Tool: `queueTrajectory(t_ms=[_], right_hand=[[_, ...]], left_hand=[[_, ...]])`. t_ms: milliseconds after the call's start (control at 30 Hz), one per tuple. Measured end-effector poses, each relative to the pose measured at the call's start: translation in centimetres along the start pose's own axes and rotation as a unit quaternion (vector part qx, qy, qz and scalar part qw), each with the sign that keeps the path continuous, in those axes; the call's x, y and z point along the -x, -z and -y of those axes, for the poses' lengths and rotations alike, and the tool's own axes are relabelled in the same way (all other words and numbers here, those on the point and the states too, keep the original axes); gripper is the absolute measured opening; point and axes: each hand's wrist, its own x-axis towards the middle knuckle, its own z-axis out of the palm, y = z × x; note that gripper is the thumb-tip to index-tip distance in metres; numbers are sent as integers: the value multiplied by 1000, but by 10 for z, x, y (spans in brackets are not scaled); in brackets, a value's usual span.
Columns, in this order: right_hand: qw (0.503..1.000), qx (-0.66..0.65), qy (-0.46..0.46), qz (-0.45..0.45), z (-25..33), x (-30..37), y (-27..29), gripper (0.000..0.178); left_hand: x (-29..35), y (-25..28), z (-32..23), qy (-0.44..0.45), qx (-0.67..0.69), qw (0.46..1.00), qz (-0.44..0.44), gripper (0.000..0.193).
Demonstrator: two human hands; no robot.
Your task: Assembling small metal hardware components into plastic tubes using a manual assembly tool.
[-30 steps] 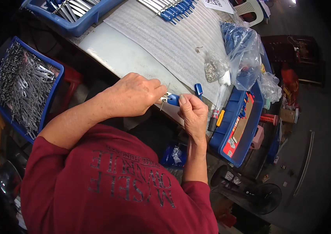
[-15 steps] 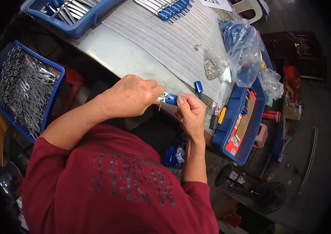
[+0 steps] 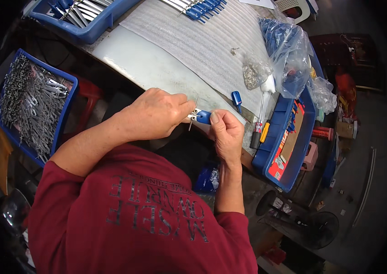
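In front of my chest, over the table's near edge, both hands are on a small metal part with a blue plastic handle piece (image 3: 203, 117). My left hand (image 3: 163, 111) is closed round its metal end, hiding much of it. A thin metal pin (image 3: 197, 102) sticks out crosswise beside those fingers. My right hand (image 3: 226, 132) pinches the blue end between thumb and fingers. Right of the hands, a loose blue plastic piece (image 3: 236, 99) lies on the table. A screwdriver (image 3: 260, 119) and a yellow-handled tool (image 3: 264, 132) lie beyond it.
A foam-covered table (image 3: 202, 55) carries blue-handled metal tools (image 3: 200, 10), a bag of small metal parts (image 3: 253, 75) and a large plastic bag (image 3: 289, 55). Blue bins stand at the right (image 3: 273, 137), at the upper left (image 3: 86, 34), and at the left with metal parts (image 3: 68, 105).
The view has shifted slightly, so hands and table appear a little displaced. Both hands keep the same grip on the blue-handled metal part.
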Motion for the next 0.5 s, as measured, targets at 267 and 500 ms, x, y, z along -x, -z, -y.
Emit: queueTrajectory(t_ms=[267, 500], right_hand=[[996, 54, 64, -32, -5, -1, -3, 16], [996, -73, -36, -22, 1, -1, -4, 17]], left_hand=[[0, 1, -10, 8, -50, 999, -2, 20], [2, -5, -5, 27, -28, 999, 3, 19]])
